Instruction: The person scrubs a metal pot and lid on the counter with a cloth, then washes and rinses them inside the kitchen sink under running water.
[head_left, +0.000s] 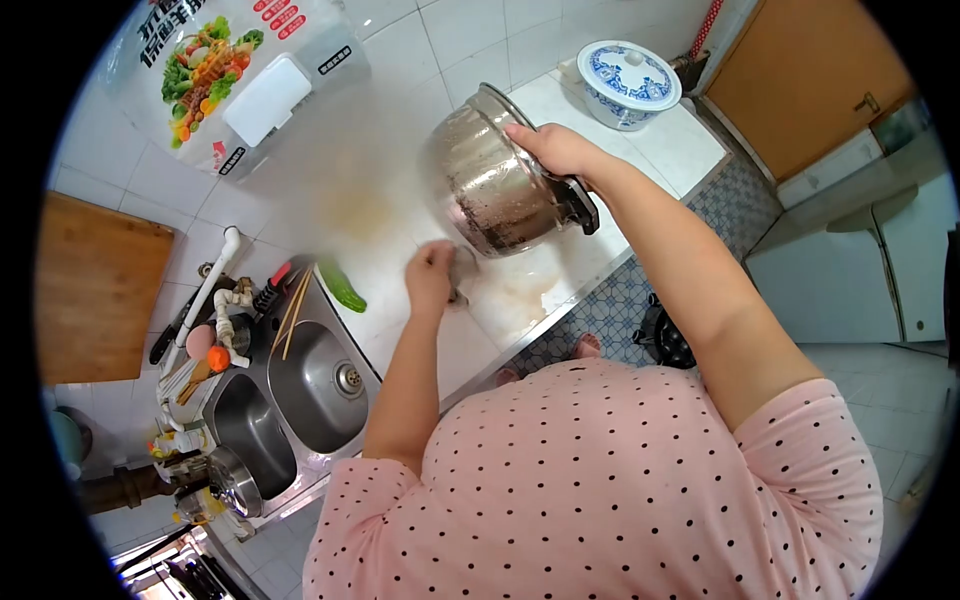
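Note:
A stainless steel pot point(480, 185) is tipped on its side and raised at the back of the white counter. My right hand point(560, 155) is closed on its rim near a black side handle point(582, 205), thumb over the edge. Dark stains and wet drops mark the pot's outside. Beneath and left of the pot, my left hand point(430, 270) is closed by the countertop, fingers curled. A small greyish thing point(461, 272) shows at its fingers, too blurred to name. Brownish wet smears point(530, 290) lie on the counter nearby.
A green cucumber point(342, 287) lies by the double sink point(325, 385), with chopsticks point(296, 315) across its edge. A lidded blue-and-white bowl point(628, 85) stands at the counter's far end. A wooden board point(100, 290) leans on the wall. Haze blurs the counter's back.

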